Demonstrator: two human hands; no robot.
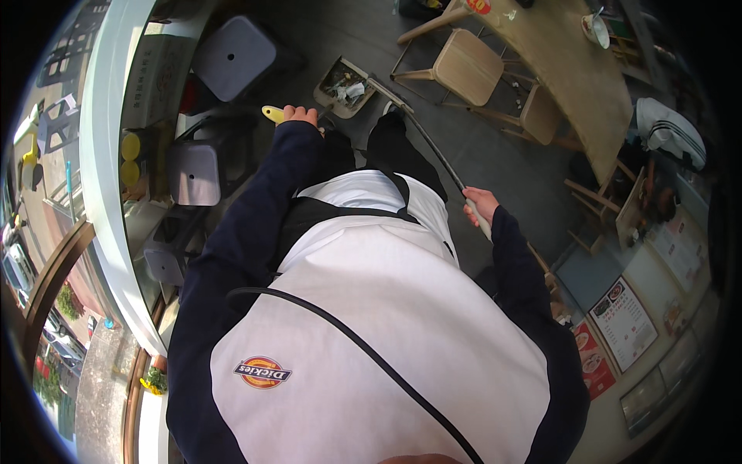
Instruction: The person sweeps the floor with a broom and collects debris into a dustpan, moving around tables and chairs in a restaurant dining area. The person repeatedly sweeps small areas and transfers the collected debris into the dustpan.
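My left hand [300, 116] grips the yellow handle [272, 113] of a long-handled dustpan [359, 107]. Its pan rests on the dark floor ahead of my feet and holds dirt, scraps and crumpled white paper [355, 90]. My right hand [481, 207] is closed around the pale grip of a broom [433, 146] with a dark pole. The broom's narrow head lies beside the right edge of the pan, near my shoe [389, 108]. The lower part of the dustpan's handle is mostly hidden behind my left hand and sleeve.
Grey plastic stools [235, 58] stand at the left by a window. At the upper right are a wooden stool [468, 66], a wooden chair [539, 115] and a wooden table [571, 69] bearing a bowl [596, 31]. Small white scraps [517, 95] lie on the floor between them.
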